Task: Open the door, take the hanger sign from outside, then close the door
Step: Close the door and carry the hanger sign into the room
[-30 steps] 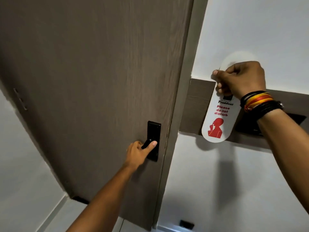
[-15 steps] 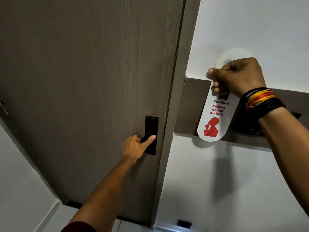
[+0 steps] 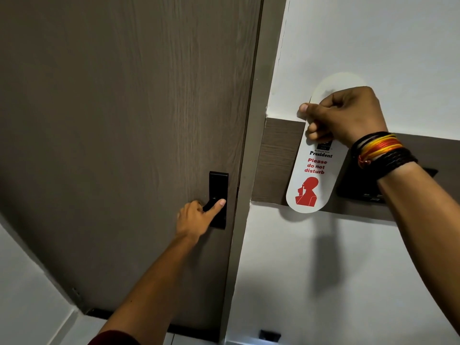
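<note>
The brown wood-grain door [image 3: 124, 133] fills the left of the head view and sits flush against its frame [image 3: 251, 145]. My left hand [image 3: 196, 217] grips the black door handle [image 3: 218, 195], thumb resting along the lever. My right hand [image 3: 343, 115] is closed around the upper part of the white hanger sign [image 3: 313, 175], which reads "Please do not disturb" in red above a red figure. The sign hangs in front of the wall, right of the door. Its hook end is partly hidden by my fingers.
A brown wall panel [image 3: 276, 158] runs across the white wall [image 3: 373, 41] to the right of the frame, with a black fitting [image 3: 361, 188] behind my right wrist. A small black door stop [image 3: 270, 335] sits at floor level. White wall stands to the left.
The door's edge has drawn in against the frame and the view has shifted left. My left hand stays on the handle and my right hand keeps the sign.
</note>
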The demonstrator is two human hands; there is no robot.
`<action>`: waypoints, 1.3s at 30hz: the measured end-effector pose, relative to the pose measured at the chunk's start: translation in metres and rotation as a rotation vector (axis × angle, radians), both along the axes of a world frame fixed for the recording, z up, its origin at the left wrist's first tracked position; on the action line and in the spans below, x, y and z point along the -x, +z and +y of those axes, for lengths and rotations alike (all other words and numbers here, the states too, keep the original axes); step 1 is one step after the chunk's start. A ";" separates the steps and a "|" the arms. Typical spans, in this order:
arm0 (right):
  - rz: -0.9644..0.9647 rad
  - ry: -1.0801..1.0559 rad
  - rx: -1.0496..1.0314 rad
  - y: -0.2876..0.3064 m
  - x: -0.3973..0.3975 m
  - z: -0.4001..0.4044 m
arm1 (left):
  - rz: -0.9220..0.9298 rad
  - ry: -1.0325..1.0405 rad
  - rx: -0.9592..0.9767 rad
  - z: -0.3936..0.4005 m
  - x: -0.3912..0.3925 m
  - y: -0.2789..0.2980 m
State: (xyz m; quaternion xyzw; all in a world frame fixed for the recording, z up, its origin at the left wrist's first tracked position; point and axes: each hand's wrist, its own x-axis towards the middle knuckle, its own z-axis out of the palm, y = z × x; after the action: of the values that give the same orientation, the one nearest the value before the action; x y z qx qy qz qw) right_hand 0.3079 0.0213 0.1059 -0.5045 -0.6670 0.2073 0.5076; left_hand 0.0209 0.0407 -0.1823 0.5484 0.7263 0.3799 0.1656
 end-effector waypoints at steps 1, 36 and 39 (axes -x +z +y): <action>-0.003 0.003 0.001 0.000 0.000 0.000 | 0.006 0.000 -0.005 0.001 0.000 -0.001; 0.095 0.113 0.188 -0.020 0.057 -0.076 | -0.518 -0.623 -0.225 -0.123 -0.076 0.134; 0.114 0.065 0.166 -0.024 0.051 -0.089 | -0.515 -0.685 -0.221 -0.124 -0.074 0.128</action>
State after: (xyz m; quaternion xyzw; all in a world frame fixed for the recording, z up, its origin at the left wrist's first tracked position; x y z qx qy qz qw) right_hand 0.2570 -0.0676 0.0817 -0.5105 -0.6334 0.3066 0.4942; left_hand 0.0950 -0.0836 -0.0540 0.6593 0.3927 0.5027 0.3979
